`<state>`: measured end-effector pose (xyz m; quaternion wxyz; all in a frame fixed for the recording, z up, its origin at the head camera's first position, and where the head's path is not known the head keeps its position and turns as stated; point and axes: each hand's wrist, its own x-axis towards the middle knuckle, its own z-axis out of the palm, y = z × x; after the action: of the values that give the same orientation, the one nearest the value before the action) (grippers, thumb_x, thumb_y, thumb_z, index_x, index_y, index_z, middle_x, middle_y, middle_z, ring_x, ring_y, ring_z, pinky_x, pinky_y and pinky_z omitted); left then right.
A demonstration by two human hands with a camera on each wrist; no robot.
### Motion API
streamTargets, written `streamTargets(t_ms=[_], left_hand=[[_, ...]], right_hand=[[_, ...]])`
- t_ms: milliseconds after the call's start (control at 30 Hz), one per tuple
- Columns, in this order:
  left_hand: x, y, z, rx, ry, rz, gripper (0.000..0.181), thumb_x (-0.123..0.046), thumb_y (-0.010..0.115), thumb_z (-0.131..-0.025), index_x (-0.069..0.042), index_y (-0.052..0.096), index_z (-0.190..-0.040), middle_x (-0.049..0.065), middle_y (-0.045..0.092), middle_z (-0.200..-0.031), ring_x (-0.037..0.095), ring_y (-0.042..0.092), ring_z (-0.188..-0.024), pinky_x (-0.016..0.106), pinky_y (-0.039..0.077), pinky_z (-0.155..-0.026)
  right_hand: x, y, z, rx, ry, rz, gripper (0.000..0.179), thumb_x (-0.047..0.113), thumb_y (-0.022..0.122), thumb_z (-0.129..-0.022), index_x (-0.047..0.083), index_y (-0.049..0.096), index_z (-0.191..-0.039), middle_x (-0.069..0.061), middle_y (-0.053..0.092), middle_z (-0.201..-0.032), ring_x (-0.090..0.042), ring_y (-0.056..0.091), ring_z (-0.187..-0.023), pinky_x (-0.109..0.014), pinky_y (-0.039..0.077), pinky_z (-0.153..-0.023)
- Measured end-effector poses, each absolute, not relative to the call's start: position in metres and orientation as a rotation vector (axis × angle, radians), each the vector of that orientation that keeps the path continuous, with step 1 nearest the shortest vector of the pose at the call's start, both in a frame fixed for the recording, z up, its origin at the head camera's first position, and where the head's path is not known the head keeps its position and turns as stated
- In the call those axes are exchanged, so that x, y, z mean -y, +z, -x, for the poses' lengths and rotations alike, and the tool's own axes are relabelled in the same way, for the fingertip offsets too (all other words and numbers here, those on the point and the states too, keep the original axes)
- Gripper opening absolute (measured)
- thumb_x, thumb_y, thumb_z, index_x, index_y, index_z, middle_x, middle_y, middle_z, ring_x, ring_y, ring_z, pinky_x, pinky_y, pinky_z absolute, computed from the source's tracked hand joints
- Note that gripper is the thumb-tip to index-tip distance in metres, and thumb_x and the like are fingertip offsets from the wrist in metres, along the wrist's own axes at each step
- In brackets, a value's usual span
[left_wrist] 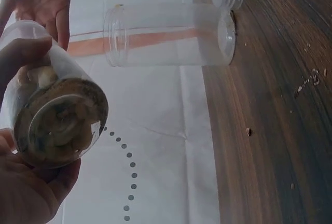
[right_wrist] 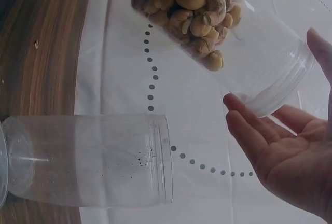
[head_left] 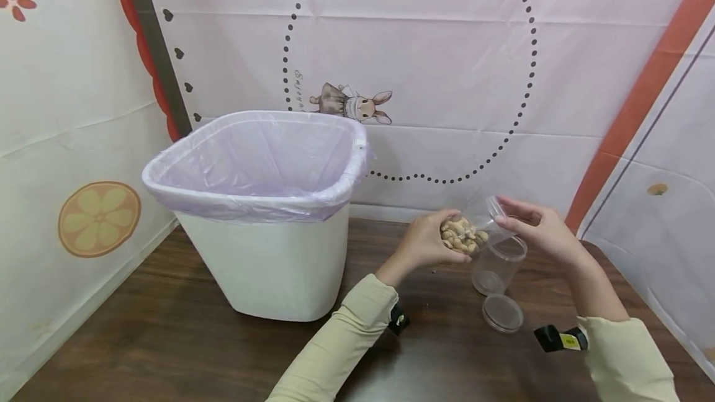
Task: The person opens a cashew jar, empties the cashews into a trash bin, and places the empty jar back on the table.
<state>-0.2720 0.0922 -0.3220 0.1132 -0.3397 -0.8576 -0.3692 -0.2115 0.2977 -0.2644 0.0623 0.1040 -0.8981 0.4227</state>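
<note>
My left hand point(head_left: 426, 242) grips the lower part of a tilted clear plastic jar point(right_wrist: 270, 53). Inside it, tan nut-like pieces point(head_left: 461, 236) lie heaped toward the base. The thumb and fingers of my right hand point(right_wrist: 290, 167) hold the same jar at its mouth end, which points up and to the right. Below, a second clear jar point(head_left: 497, 272) stands upright and uncapped on the table. Small dark specks show in it in the right wrist view. A round clear lid point(head_left: 503, 313) lies in front of that jar.
A white bin point(head_left: 274, 265) with a pale purple liner point(head_left: 251, 147) stands left of my hands. Small crumbs point(left_wrist: 248, 131) lie on the dark wooden table point(head_left: 167, 327). Printed cloth point(head_left: 436, 79) covers the walls at the back and sides.
</note>
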Motion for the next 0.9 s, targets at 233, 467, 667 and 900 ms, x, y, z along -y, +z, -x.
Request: streamTargets(t_ms=[233, 467, 667, 900], left_hand=[[-0.091, -0.322, 0.273, 2.557, -1.264, 1.018, 0.08, -0.029, 0.087, -0.052, -0.014, 0.054, -0.124, 0.001, 0.063, -0.104, 0.006, 0.054, -0.084, 0.016, 0.042, -0.073], [-0.093, -0.32, 0.27, 2.572, -1.14, 0.977, 0.081, -0.03, 0.086, -0.053, -0.016, 0.053, -0.125, 0.0, 0.064, -0.106, 0.007, 0.055, -0.087, 0.017, 0.042, -0.075], [-0.096, -0.317, 0.265, 2.554, -1.022, 0.939, 0.08, -0.03, 0.085, -0.054, -0.016, 0.052, -0.126, -0.002, 0.064, -0.1, 0.007, 0.055, -0.082, 0.016, 0.042, -0.071], [-0.098, -0.318, 0.262, 2.476, -0.887, 0.938, 0.078, -0.03, 0.084, -0.055, -0.017, 0.052, -0.124, -0.005, 0.063, -0.101, 0.004, 0.054, -0.08, 0.012, 0.04, -0.066]], right_hand=[[-0.303, -0.269, 0.216, 2.669, 1.357, -0.492, 0.055, 0.016, 0.054, -0.091, -0.004, 0.033, -0.137, -0.026, 0.033, -0.139, 0.015, 0.044, -0.101, -0.008, 0.041, -0.08], [-0.304, -0.27, 0.214, 2.673, 1.351, -0.524, 0.051, 0.023, 0.038, -0.098, -0.009, 0.03, -0.137, -0.031, 0.031, -0.138, 0.012, 0.042, -0.105, -0.01, 0.042, -0.08], [-0.299, -0.264, 0.212, 2.741, 1.327, -0.384, 0.062, 0.035, 0.023, -0.099, -0.016, 0.027, -0.133, -0.037, 0.032, -0.132, -0.042, 0.039, -0.12, -0.033, 0.047, -0.086], [-0.292, -0.261, 0.211, 2.755, 1.287, -0.233, 0.071, 0.041, 0.024, -0.098, -0.023, 0.033, -0.125, -0.042, 0.042, -0.12, -0.049, 0.048, -0.107, -0.038, 0.051, -0.078]])
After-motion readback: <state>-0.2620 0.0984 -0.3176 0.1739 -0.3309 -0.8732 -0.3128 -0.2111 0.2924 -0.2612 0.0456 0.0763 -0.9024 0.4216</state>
